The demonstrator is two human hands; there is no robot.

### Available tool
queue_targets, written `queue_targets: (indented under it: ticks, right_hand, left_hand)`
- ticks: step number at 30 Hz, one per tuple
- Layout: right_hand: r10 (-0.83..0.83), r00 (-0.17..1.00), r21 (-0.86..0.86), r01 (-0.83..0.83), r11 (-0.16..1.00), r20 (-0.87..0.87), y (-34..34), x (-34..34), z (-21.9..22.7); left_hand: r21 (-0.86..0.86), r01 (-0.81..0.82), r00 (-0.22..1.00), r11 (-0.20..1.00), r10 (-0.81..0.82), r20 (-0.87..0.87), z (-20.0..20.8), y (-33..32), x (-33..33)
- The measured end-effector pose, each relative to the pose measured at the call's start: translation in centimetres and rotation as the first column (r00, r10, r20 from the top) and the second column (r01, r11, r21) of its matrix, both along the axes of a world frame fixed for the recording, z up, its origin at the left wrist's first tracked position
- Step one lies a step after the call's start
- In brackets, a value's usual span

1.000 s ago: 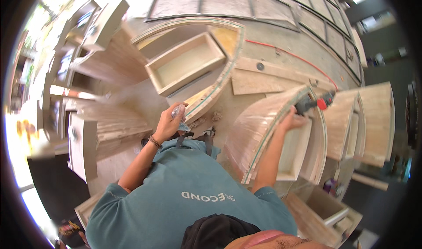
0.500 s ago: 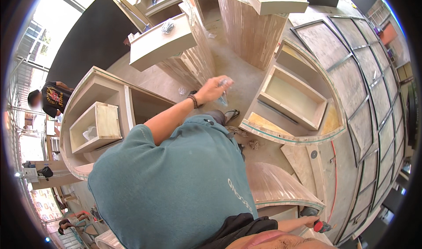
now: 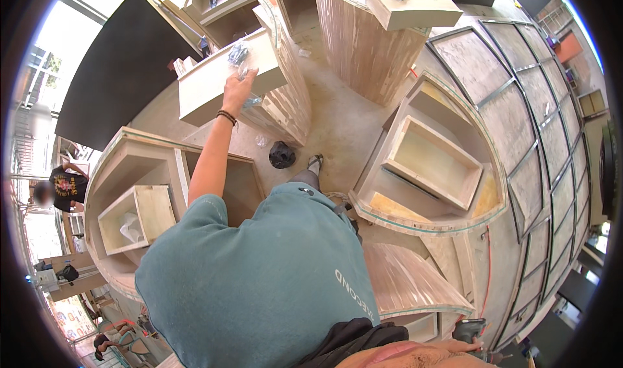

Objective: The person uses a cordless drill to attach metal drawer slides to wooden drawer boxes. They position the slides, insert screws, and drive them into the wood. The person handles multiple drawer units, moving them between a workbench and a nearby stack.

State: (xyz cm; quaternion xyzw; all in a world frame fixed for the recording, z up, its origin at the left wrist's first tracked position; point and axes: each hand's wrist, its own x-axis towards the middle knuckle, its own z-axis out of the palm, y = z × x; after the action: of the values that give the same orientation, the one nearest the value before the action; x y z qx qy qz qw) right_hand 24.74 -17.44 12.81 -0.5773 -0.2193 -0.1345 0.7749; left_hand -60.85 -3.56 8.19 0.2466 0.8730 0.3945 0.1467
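My left hand (image 3: 239,90) reaches out over the top of a pale wooden drawer box (image 3: 214,82). Its fingers are closed on a clear plastic bag (image 3: 254,101), whose contents are too small to make out. Just beyond the fingertips, a clear bag of metal hardware (image 3: 238,51) lies on the box top. Low at the right, my right hand (image 3: 476,346) is wrapped round a power drill, its dark base (image 3: 468,330) facing up; the drill's front end is blurred near the picture's rim.
Curved wooden cabinets with drawers stand to the left (image 3: 130,147) and right (image 3: 428,220). Another drawer box (image 3: 415,8) with hardware rests on a far cabinet. A black bag (image 3: 281,154) sits on the floor by my foot. Black metal frames (image 3: 519,76) lie right. Another person (image 3: 68,186) is far left.
My left hand has moved forward and left, carrying the plastic bag from above the floor to the drawer box top. The drill in my right hand has moved slightly down and turned.
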Motion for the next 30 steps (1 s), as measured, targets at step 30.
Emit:
queue_targets:
  ticks: [30]
  right_hand:
    - [0.851, -0.348, 0.037, -0.931, -0.364, -0.394, 40.6, -63.2, 3.7]
  left_hand:
    - [-0.154, -0.155, 0.944, 0.976, 0.1, -0.315, -3.2, -3.0, -22.1]
